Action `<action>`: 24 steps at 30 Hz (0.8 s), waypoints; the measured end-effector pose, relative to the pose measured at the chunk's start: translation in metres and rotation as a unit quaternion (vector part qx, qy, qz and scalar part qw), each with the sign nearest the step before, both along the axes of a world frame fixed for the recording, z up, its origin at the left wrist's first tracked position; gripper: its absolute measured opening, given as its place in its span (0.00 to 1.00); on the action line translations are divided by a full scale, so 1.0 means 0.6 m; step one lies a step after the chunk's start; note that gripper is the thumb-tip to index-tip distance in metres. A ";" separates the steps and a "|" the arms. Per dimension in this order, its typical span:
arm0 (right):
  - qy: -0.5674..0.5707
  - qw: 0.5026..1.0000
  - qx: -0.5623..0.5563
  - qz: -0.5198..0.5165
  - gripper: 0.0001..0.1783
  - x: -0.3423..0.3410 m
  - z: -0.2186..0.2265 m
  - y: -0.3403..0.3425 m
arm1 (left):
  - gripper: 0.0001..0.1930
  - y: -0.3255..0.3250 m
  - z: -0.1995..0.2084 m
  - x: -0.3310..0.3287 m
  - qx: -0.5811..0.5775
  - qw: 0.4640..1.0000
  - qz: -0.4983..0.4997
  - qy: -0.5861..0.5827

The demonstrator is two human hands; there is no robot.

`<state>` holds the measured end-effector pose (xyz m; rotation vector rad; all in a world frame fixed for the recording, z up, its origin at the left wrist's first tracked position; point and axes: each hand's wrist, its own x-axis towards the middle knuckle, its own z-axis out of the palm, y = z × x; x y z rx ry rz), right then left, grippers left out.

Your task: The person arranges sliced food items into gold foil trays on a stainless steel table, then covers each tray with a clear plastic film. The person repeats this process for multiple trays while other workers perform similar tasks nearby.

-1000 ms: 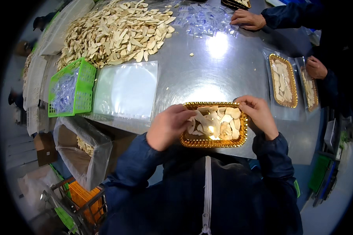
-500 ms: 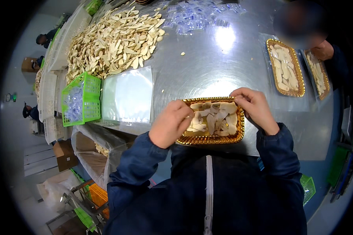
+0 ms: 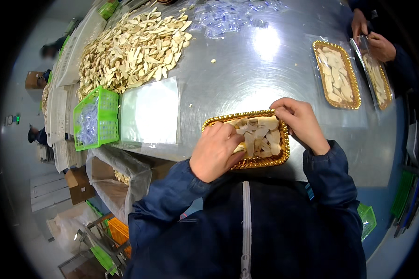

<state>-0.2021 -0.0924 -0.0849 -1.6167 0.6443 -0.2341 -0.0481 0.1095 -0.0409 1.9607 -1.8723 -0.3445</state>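
A gold-rimmed tray point(image 3: 286, 151) lies at the table's near edge, tilted slightly, with pale dried mushroom slices point(image 3: 260, 137) in it. Over its left part bends my left hand point(image 3: 214, 151), its curled fingers closed on slices there and hiding that end; the fingertips are partly covered. At the far right corner my right hand point(image 3: 298, 121) pinches the tray's rim between thumb and fingers. To the left of the tray, a stack of clear plastic bags point(image 3: 149, 111) lies flat on the table.
Beyond the bags rises a big heap of slices point(image 3: 135, 51). A green basket point(image 3: 109, 116) holds small clear packets; more packets point(image 3: 233, 18) lie at the back. On the right sits a filled, bagged tray point(image 3: 335, 76); beside it a co-worker's hands point(image 3: 375, 42) hold another bagged tray point(image 3: 376, 79).
My left hand has moved right and farther over the tray, onto the slices. The tray's left end has swung slightly left. My right hand keeps its hold on the corner.
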 end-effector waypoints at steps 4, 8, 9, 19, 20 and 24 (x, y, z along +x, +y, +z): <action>0.006 1.000 0.020 -0.004 0.09 0.000 -0.002 0.000 | 0.20 -0.034 -0.013 -0.027 -0.024 0.999 0.017 -0.012; 0.000 1.000 -0.009 -0.020 0.09 0.001 -0.001 0.001 | 0.20 -0.056 -0.020 -0.049 -0.040 0.997 0.049 -0.048; 0.000 1.000 -0.009 -0.022 0.09 0.001 -0.005 0.002 | 0.19 -0.060 -0.022 -0.051 -0.042 0.996 0.059 -0.056; -0.021 0.995 -0.095 -0.003 0.10 0.000 -0.010 -0.005 | 0.12 -0.055 -0.019 -0.036 0.012 0.994 0.103 0.026; -0.022 0.995 -0.094 0.000 0.10 -0.001 -0.011 -0.007 | 0.12 -0.046 -0.015 -0.023 0.055 0.986 0.119 0.103; -0.019 0.996 -0.087 -0.013 0.10 -0.001 -0.011 -0.004 | 0.13 0.003 -0.015 0.032 0.153 0.873 0.189 0.424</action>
